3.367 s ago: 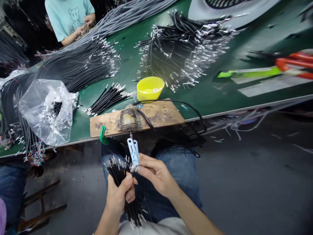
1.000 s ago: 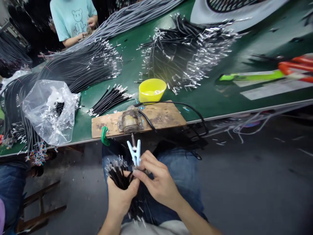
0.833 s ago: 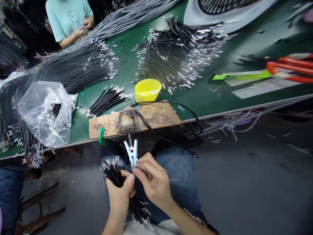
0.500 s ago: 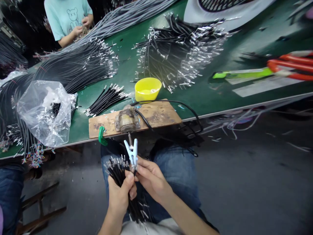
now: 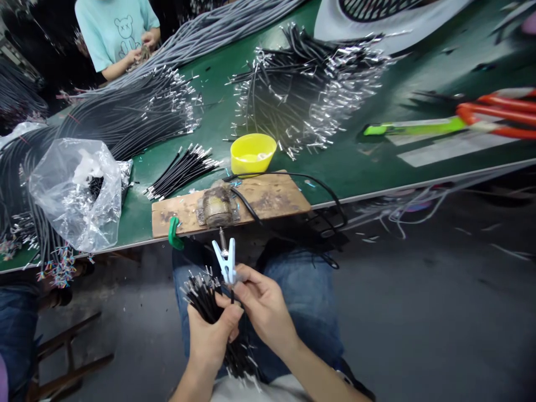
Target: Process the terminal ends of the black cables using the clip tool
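Since half a second ago, my right hand (image 5: 262, 304) has drawn a little clear of the bundle, and one black wire (image 5: 231, 295) now shows between the two hands. Its fingers pinch shut around the white clip (image 5: 226, 262) and that wire's end; the clip's prongs point to 12 o'clock, splayed, probably so the wire tip stays steady near the iron. My left hand (image 5: 211, 335) is wrapped closed round the bundle of black wires (image 5: 209, 298), stripped tips fanning toward 11 o'clock, which I judge keeps single ends easy to pick.

At 12 o'clock from the clip, the soldering tip (image 5: 222, 236) juts off the wooden board (image 5: 268, 198), clamped at the table edge (image 5: 377, 192) by a green clamp (image 5: 173, 233). Beyond it sits a yellow bowl (image 5: 252, 153); at 11 o'clock lies a small loose batch of wires (image 5: 182, 170), and at 10 o'clock a plastic bag (image 5: 77, 192). Open floor lies to 3 o'clock. Another person in a teal shirt (image 5: 115, 28) works at far 11 o'clock.
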A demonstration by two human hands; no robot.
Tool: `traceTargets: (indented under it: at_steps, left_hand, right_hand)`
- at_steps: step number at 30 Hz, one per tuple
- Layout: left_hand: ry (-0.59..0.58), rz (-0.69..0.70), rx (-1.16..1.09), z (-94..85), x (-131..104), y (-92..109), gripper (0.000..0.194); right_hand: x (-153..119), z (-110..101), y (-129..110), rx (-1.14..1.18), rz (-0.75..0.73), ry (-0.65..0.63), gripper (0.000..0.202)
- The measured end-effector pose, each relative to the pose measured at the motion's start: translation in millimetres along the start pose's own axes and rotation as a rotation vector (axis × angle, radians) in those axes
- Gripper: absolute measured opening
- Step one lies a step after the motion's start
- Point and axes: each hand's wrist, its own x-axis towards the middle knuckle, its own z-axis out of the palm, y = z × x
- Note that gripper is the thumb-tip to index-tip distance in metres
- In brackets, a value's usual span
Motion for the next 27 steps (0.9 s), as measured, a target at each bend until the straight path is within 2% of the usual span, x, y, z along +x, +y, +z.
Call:
traceTargets:
  at_steps: [2, 3, 5, 7, 10, 12, 14, 16, 19, 21, 24, 25, 27]
  left_hand:
    - [0.076, 0.043, 0.003, 0.5, -2, -4, 0.031]
    - [0.104, 0.069, 0.02, 1.2, -3, -4, 0.028]
    - [0.154, 0.148, 0.08, 3.2, -6, 1, 0.022]
    - [0.179, 0.225, 0.152, 5.7, -10, 8, 0.018]
    - [0.122, 0.227, 0.234, 7.3, -15, 20, 0.015]
    - [0.089, 0.199, 0.256, 4.8, -16, 22, 0.015]
    - [0.068, 0.148, 0.234, -1.0, -11, 19, 0.018]
    - [0.01, 0.081, 0.187, -9.2, 1, 10, 0.028]
    - [-0.146, 0.056, 0.165, -19.7, 23, -7, 0.045]
    - [-0.145, 0.094, 0.121, -21.2, 29, -14, 0.047]
    - [-0.132, 0.098, 0.026, -13.5, 20, -13, 0.044]
    - [-0.124, 0.096, 0.013, -9.5, 14, -10, 0.044]
    - [-0.066, 0.086, -0.006, -2.2, 3, -2, 0.042]
  right_hand:
    - [0, 1, -2, -0.122, -0.152, 0.055, 0.015]
    - [1, 0, -4, -0.167, -0.201, 0.044, 0.011]
    - [6, -3, -9, -0.22, -0.225, -0.042, 0.008]
    - [10, -6, -13, -0.281, -0.216, -0.097, 0.015]
    - [15, -9, -14, -0.38, -0.212, -0.04, 0.032]
    - [18, -11, -14, -0.38, -0.171, -0.015, 0.036]
    - [19, -15, -14, -0.302, -0.112, -0.077, 0.033]
    - [19, -19, -15, -0.182, -0.056, -0.207, 0.025]
    - [16, -21, -14, -0.039, 0.039, -0.33, 0.022]
    - [12, -18, -11, 0.027, 0.117, -0.306, 0.024]
    - [5, -9, -5, 0.06, 0.166, -0.231, 0.027]
    - [2, -6, -4, 0.013, 0.109, -0.186, 0.026]
    - [0, -2, -3, -0.192, -0.159, -0.051, 0.019]
